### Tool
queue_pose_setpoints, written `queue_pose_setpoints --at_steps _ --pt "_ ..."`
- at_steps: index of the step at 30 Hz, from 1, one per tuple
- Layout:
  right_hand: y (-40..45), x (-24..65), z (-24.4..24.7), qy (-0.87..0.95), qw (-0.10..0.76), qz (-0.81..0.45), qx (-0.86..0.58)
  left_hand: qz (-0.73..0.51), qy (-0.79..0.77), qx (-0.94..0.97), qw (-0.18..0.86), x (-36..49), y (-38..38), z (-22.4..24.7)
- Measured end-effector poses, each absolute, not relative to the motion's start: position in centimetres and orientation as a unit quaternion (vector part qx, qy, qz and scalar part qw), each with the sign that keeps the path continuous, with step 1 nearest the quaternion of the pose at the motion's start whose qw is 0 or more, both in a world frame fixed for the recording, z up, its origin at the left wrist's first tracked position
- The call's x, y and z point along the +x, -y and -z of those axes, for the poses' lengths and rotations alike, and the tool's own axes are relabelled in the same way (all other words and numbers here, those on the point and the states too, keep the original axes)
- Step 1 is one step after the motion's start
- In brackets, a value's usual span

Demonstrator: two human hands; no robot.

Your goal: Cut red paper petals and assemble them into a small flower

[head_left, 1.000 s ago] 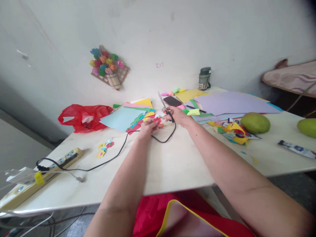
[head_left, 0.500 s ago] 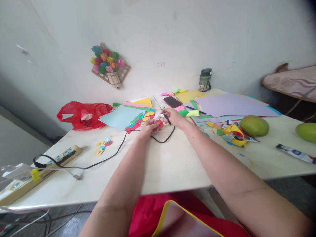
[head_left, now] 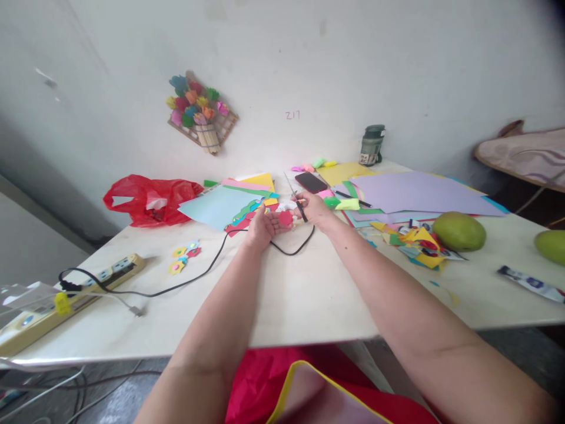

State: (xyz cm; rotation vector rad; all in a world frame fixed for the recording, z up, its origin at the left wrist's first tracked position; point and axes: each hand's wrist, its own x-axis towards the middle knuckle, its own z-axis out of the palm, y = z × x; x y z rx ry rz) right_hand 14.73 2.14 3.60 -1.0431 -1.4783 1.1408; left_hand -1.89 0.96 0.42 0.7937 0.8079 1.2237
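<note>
My left hand (head_left: 263, 228) is turned palm up with its fingers stretched out. A small round-edged red paper cutout (head_left: 286, 219) lies at its fingertips. Closed fingers of my right hand (head_left: 309, 207) hold a slim tool (head_left: 302, 210) with a black handle and a long thin metal tip pointing away; its exact kind is unclear. A crumpled white piece (head_left: 288, 205) sits between the hands. Behind my left hand is a pile of coloured paper cutouts (head_left: 242, 219). A black cable (head_left: 212, 265) runs under my left wrist and bends up toward my right hand.
Left are a power strip (head_left: 119, 272), paper flowers (head_left: 182, 257) and a red plastic bag (head_left: 176, 194). A phone (head_left: 311, 182), purple sheet (head_left: 410, 189) and green bottle (head_left: 371, 144) stand further back. Paper scraps (head_left: 419, 241), green fruit (head_left: 459, 231) and a tube (head_left: 529, 284) lie right.
My left hand has opened from a pinch on the red cutout to a flat palm under it. My right hand keeps the black-handled tool. The view has shifted slightly.
</note>
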Motion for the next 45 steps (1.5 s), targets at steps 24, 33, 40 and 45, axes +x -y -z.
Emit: queue_pose_setpoints --at_steps 24,33,40,45 --pt "-1.7 14.4 -4.0 0.492 0.550 -0.507 -0.445 -0.610 -0.364 0.347 0.612 -1.8 -1.6 0.4" --pt "-2.0 13.7 -3.1 0.519 0.519 -0.522 -0.434 -0.605 -0.358 0.454 0.548 -1.2 -1.1 0.9" --pt "-2.8 16.6 -2.7 0.570 0.402 -0.599 -0.394 -0.609 -0.356 0.455 0.543 -1.5 -0.9 0.6" --pt "-2.8 18.2 -3.4 0.584 0.345 -0.646 -0.349 -0.614 -0.352 0.444 0.550 -1.5 -0.8 0.5"
